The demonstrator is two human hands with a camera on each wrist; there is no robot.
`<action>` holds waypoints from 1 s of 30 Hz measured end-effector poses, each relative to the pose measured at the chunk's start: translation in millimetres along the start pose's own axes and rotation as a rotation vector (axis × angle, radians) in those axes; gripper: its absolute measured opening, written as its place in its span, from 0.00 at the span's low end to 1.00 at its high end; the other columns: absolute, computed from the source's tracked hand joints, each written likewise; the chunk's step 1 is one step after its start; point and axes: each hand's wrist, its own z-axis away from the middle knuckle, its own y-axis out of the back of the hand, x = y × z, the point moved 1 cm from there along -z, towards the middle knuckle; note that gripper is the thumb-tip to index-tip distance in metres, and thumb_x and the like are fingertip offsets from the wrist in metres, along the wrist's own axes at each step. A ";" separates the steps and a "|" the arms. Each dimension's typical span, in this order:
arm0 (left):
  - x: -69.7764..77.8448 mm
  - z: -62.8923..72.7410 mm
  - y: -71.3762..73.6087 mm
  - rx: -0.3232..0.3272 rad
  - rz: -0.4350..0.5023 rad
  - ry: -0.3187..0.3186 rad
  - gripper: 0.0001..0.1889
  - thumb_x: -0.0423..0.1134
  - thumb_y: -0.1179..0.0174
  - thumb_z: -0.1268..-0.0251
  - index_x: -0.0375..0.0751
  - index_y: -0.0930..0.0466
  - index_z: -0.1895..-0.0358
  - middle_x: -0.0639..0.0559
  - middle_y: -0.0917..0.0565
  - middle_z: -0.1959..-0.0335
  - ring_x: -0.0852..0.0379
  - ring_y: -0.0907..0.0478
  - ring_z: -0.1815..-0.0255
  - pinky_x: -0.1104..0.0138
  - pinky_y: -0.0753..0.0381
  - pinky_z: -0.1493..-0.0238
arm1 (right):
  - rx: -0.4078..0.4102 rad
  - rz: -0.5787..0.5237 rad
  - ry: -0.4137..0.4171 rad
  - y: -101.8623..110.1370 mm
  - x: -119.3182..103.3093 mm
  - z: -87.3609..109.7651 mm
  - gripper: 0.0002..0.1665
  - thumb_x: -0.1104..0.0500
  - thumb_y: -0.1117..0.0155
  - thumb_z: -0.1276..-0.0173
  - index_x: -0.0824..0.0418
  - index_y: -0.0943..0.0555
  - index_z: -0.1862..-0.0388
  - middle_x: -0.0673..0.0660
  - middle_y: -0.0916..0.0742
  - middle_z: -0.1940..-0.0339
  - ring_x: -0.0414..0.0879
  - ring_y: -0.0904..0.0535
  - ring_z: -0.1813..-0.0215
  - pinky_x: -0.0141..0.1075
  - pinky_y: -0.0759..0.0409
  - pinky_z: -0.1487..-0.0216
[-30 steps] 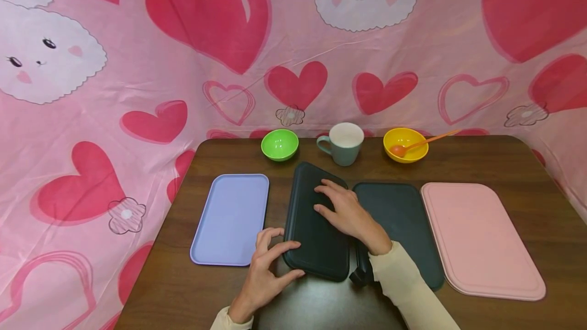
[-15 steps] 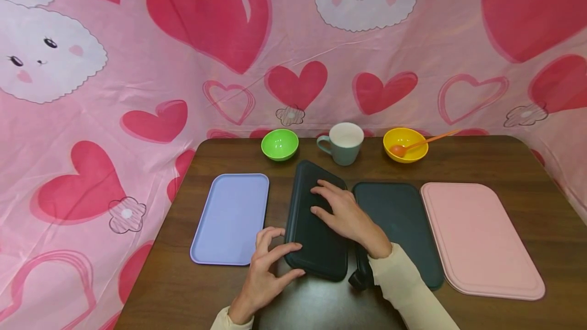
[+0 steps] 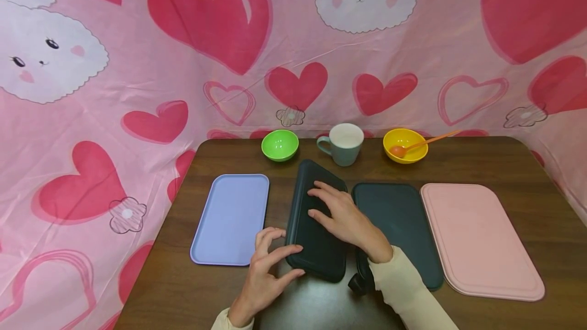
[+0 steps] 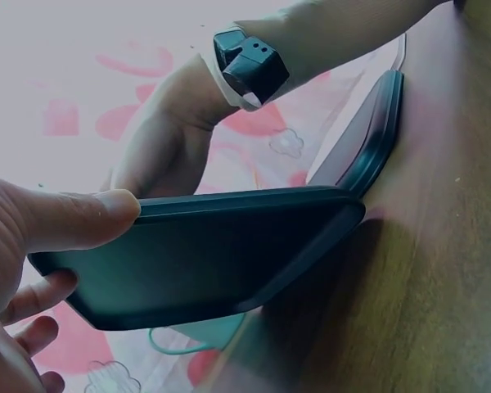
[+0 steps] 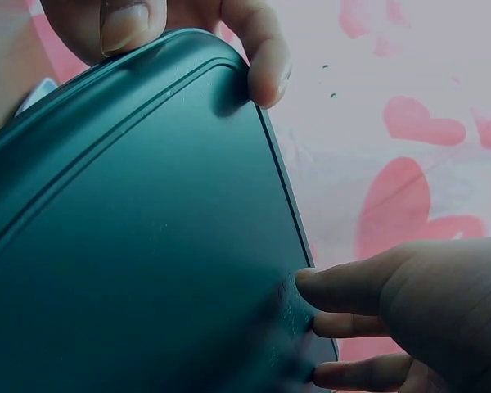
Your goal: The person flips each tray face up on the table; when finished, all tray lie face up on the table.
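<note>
A dark green tray tilts between two hands over the tabletop.
The left hand grips its near-left corner between thumb and fingers; the right hand rests spread, unclenched fingers on its face. Beyond lie a lavender tray, a second dark green tray and a pink tray; farthest, a green bowl, mug and yellow bowl.

A dark green tray slants across the view, a groove running inside its raised, rounded rim. The left hand grips its top corner. The right hand holds its thumb and two fingertips out straight at the tray's right edge. Pink hearts mark the pale cloth behind.
</note>
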 end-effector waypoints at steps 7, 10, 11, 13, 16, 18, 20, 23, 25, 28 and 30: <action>4.0 -2.0 -0.1 0.024 0.013 -0.032 0.22 0.36 0.21 0.56 0.47 0.13 0.53 0.44 0.20 0.49 0.47 0.34 0.41 0.63 0.36 0.37 | 0.008 -0.007 -0.001 1.8 -3.4 2.4 0.28 0.54 0.33 0.31 0.59 0.24 0.33 0.64 0.28 0.24 0.62 0.30 0.26 0.67 0.37 0.29; 6.0 -3.1 -0.1 0.026 0.011 -0.042 0.22 0.35 0.20 0.57 0.47 0.13 0.53 0.44 0.20 0.49 0.47 0.34 0.41 0.63 0.36 0.36 | 0.010 -0.015 0.003 3.2 -5.2 3.7 0.28 0.53 0.33 0.30 0.59 0.24 0.33 0.64 0.28 0.24 0.62 0.29 0.26 0.67 0.37 0.29; 6.7 -3.4 0.0 0.025 0.009 -0.045 0.23 0.35 0.20 0.58 0.47 0.13 0.53 0.44 0.20 0.49 0.47 0.34 0.41 0.63 0.36 0.36 | 0.012 -0.016 0.007 3.7 -5.9 4.2 0.28 0.53 0.33 0.30 0.59 0.24 0.33 0.64 0.28 0.25 0.62 0.29 0.27 0.67 0.36 0.30; 8.3 -4.0 0.2 0.021 0.004 -0.050 0.24 0.33 0.20 0.60 0.47 0.13 0.53 0.44 0.21 0.49 0.47 0.34 0.41 0.63 0.36 0.36 | 0.018 -0.024 0.014 4.9 -7.5 5.4 0.29 0.53 0.33 0.31 0.58 0.24 0.33 0.64 0.27 0.25 0.63 0.28 0.27 0.66 0.35 0.30; 10.7 -5.0 0.5 0.018 -0.001 -0.057 0.24 0.33 0.20 0.61 0.47 0.13 0.53 0.44 0.21 0.49 0.47 0.34 0.41 0.63 0.36 0.36 | 0.025 -0.035 0.018 6.9 -10.0 7.5 0.29 0.53 0.33 0.31 0.58 0.24 0.33 0.63 0.27 0.25 0.64 0.27 0.29 0.67 0.33 0.31; 12.2 -5.8 0.7 0.015 -0.002 -0.059 0.24 0.34 0.20 0.60 0.48 0.13 0.53 0.44 0.21 0.49 0.47 0.34 0.41 0.63 0.36 0.36 | 0.026 -0.042 0.017 8.2 -11.5 8.6 0.29 0.53 0.32 0.32 0.58 0.24 0.33 0.63 0.27 0.25 0.64 0.27 0.29 0.67 0.33 0.32; 13.4 -6.9 0.8 0.015 -0.004 -0.072 0.23 0.35 0.20 0.59 0.47 0.13 0.54 0.44 0.21 0.49 0.47 0.34 0.41 0.62 0.36 0.36 | 0.024 -0.049 0.013 9.5 -13.0 9.3 0.30 0.52 0.32 0.32 0.57 0.25 0.33 0.63 0.27 0.25 0.64 0.27 0.29 0.66 0.32 0.32; 15.2 -8.7 0.9 0.012 -0.003 -0.087 0.24 0.34 0.20 0.60 0.47 0.13 0.54 0.44 0.21 0.49 0.46 0.34 0.41 0.61 0.36 0.36 | 0.022 -0.054 0.015 10.9 -14.6 10.0 0.30 0.52 0.33 0.31 0.58 0.25 0.32 0.63 0.27 0.25 0.64 0.27 0.29 0.66 0.32 0.32; 16.0 -10.2 1.1 0.006 -0.005 -0.097 0.24 0.34 0.20 0.60 0.47 0.13 0.53 0.44 0.21 0.49 0.46 0.34 0.41 0.60 0.36 0.37 | 0.024 -0.058 0.020 11.9 -15.6 10.5 0.30 0.52 0.33 0.31 0.58 0.25 0.32 0.62 0.27 0.25 0.64 0.26 0.29 0.66 0.31 0.32; 17.1 -12.8 1.6 -0.004 -0.010 -0.118 0.23 0.35 0.20 0.58 0.47 0.13 0.53 0.44 0.21 0.49 0.46 0.34 0.41 0.59 0.35 0.38 | 0.032 -0.064 0.029 13.1 -16.6 11.9 0.29 0.52 0.34 0.30 0.57 0.25 0.32 0.63 0.27 0.25 0.64 0.26 0.30 0.65 0.30 0.33; 17.8 -15.0 2.0 -0.009 -0.017 -0.143 0.22 0.36 0.20 0.57 0.48 0.13 0.53 0.43 0.21 0.49 0.45 0.34 0.41 0.58 0.35 0.38 | 0.042 -0.072 0.038 14.2 -17.4 12.9 0.29 0.52 0.35 0.29 0.58 0.25 0.32 0.63 0.26 0.25 0.64 0.26 0.30 0.65 0.30 0.33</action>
